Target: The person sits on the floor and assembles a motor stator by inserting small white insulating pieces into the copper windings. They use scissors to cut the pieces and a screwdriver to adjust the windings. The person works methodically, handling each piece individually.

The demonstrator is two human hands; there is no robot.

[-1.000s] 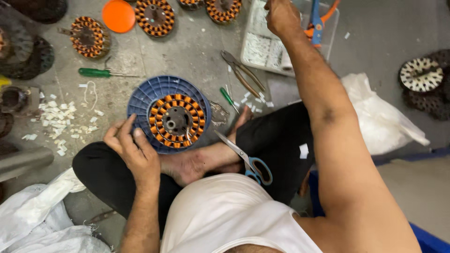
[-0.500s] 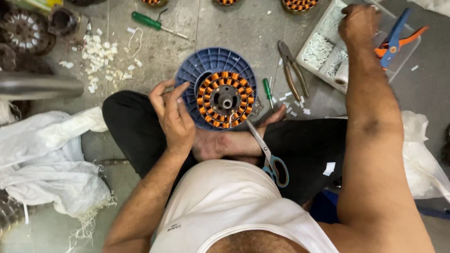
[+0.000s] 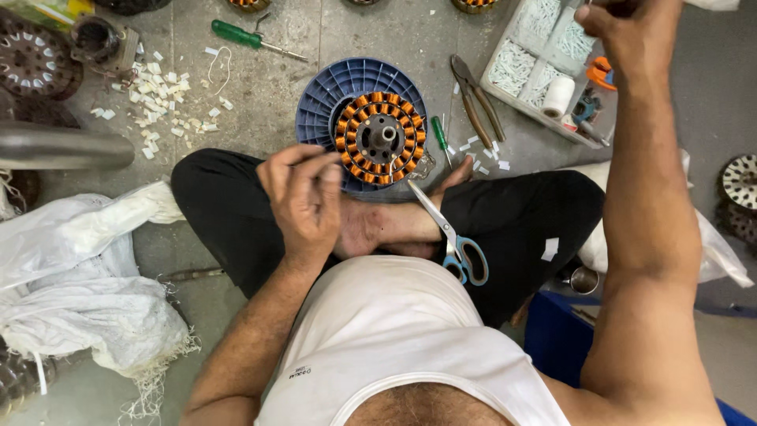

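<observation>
Sitting cross-legged on the floor, stator (image 3: 382,139) dead ahead on a blue spool (image 3: 323,95), axis vertical, shaft pointing up at the camera. Left hand (image 3: 301,197) is the near one: fingers pinched narrow on what looks like a thin wire end (too fine to confirm), just beside the stator's lower-left rim, so the windings lie up and to the right of the fingertips. Right hand (image 3: 627,28) is well apart, raised over the parts tray (image 3: 505,35), fingers cut off by the frame edge, grip state can't tell. Scissors (image 3: 449,237) rest on the leg between body and stator. Pliers (image 3: 475,99) and green screwdriver (image 3: 244,35) lie untouched.
</observation>
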